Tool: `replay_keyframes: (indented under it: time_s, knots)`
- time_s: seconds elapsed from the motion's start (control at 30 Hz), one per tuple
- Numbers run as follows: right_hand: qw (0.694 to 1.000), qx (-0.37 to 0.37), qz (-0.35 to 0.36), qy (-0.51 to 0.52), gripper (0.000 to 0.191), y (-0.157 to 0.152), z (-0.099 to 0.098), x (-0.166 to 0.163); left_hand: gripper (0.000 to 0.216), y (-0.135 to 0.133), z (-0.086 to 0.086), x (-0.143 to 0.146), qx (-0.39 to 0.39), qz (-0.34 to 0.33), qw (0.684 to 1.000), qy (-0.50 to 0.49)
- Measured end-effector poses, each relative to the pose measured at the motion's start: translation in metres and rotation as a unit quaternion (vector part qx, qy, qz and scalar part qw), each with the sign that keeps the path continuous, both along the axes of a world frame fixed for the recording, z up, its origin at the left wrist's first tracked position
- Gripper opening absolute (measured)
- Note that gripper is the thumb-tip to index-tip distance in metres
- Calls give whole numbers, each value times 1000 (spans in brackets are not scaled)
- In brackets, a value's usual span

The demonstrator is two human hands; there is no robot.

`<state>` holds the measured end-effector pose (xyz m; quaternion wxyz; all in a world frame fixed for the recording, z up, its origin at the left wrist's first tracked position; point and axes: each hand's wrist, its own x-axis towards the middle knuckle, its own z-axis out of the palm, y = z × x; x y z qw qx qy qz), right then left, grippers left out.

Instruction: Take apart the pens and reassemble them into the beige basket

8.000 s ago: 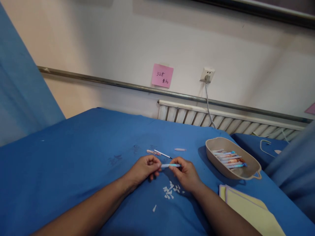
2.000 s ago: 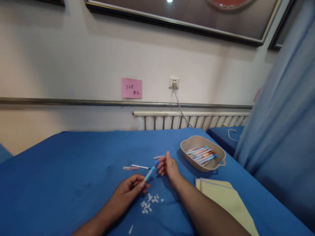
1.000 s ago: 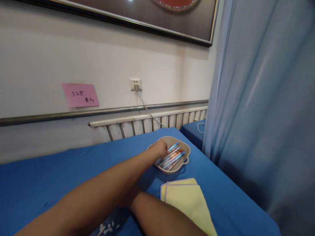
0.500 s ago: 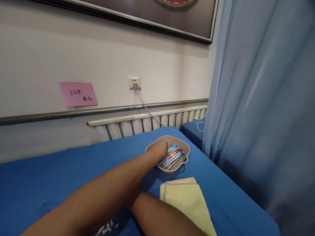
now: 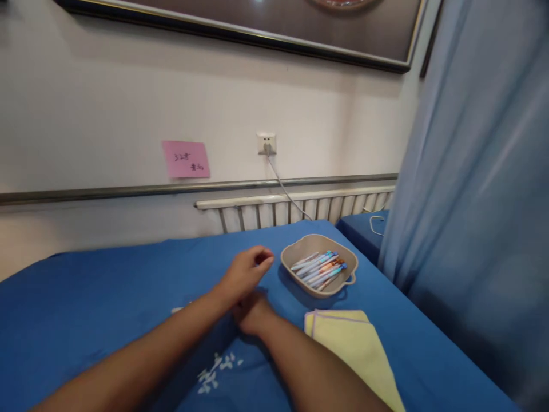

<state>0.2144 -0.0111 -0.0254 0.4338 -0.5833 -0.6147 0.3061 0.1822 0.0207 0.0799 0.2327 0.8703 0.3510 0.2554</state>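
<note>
My left hand [image 5: 251,266] is just above the blue bedsheet, left of a beige basket [image 5: 295,250]. Its fingers are curled towards the thumb with a dark hollow between them; nothing shows sticking out. Below and partly behind the left wrist is my right hand [image 5: 254,313], its fingers curled in shadow, and what they may hold is hidden. My forearms converge near the wrists. Inside the basket lies a bundle of several pens [image 5: 319,270], pale-barrelled with blue, teal and orange ends. A folded yellow cloth [image 5: 355,349] with a purple edge lies nearer me.
The blue sheet [image 5: 128,274] has a white floral print [image 5: 214,372]. Behind it run a white railing [image 5: 274,199] and a wall socket [image 5: 266,143] with a plugged cable. A pink note [image 5: 186,159] is on the wall. A blue curtain [image 5: 463,171] hangs at right.
My left hand has left the pens in the basket and drawn back leftwards. My right hand, hidden before, now shows beside the left wrist. The view has turned slightly left.
</note>
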Motion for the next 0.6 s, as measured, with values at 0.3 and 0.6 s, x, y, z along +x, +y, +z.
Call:
replay_keyframes:
  time_s: [0.3,0.6]
  knots:
    - [988,-14,-57,142,19,8,-24,7,35,-8,-72,-222,-72,315,937,-133]
    - [995,31,-66,73,19,-2,-36,8,29,-1,-91,-218,-78,250,956,-129]
